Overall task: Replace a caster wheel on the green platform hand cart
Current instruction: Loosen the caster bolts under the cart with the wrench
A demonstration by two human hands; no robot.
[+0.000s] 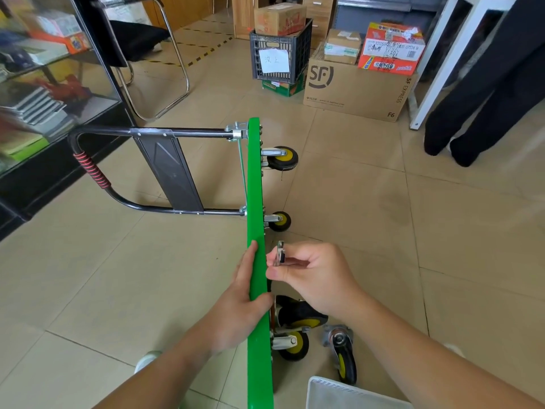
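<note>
The green platform cart [255, 184] stands on its edge, its black handle [118, 169] folded out to the left. Black-and-yellow caster wheels [282, 157] stick out on its right side, and another one [293, 345] is mounted low near me. My left hand [244, 299] grips the top edge of the green deck. My right hand [317, 276] pinches a small metal wrench-like tool [279, 253] right beside the deck's underside. A loose caster wheel [342, 354] lies on the floor to the right of the cart.
A glass display cabinet [44, 84] and a metal-framed chair [153, 63] stand to the left. Cardboard boxes [354, 87] and a black crate [280, 51] sit at the back. A person's dark trouser legs [483, 107] are at the right. A white grille object [348, 395] lies near me.
</note>
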